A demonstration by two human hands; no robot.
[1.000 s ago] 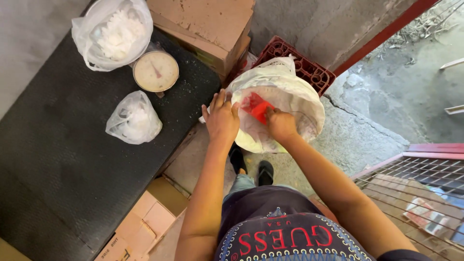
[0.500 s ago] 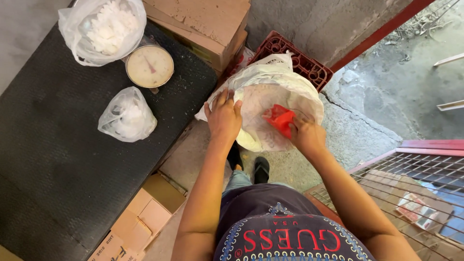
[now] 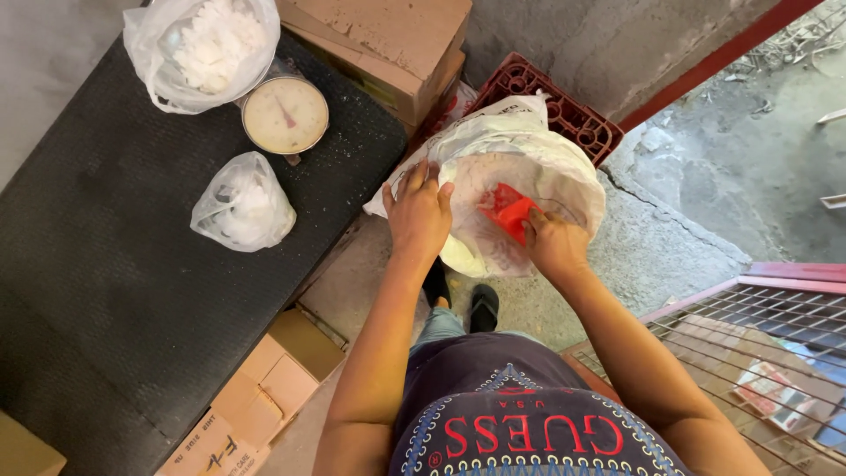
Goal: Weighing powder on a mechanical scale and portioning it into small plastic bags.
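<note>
Scoop (image 3: 507,210), red plastic, small, held in the right hand (image 3: 555,249) at the mouth of a large white sack (image 3: 529,159); half a second before, it sat higher and nearer the sack's far side, and a second before that it lay deep at the centre under both hands, so it had been drawn back toward the person and down toward the near rim. By that shift the scoop appeared to be working the loose white contents rather than leaving the sack; whether it carried a load could not be told. Right hand closed round the scoop's handle, fingers wrapped, knuckles up. Left hand (image 3: 421,213) gripped the sack's rolled rim on its left side, fingers curled over the edge, holding the mouth open; it had kept that place across all three moments. Sack: white woven plastic, crumpled collar, pale granular or powdery fill visible inside, standing on the concrete floor (image 3: 670,247) against a red plastic crate (image 3: 564,110). Left of it, a black mat-covered table (image 3: 106,291) bore a small clear bag of white pieces (image 3: 242,204), knotted, a round dial scale (image 3: 285,115), and on the scale's far side a larger clear bag of white lumps (image 3: 204,51). Cardboard boxes (image 3: 388,44) stood behind the scale; more cartons (image 3: 264,388) lay below the table edge. Wire-mesh rack (image 3: 775,344) at right.
</note>
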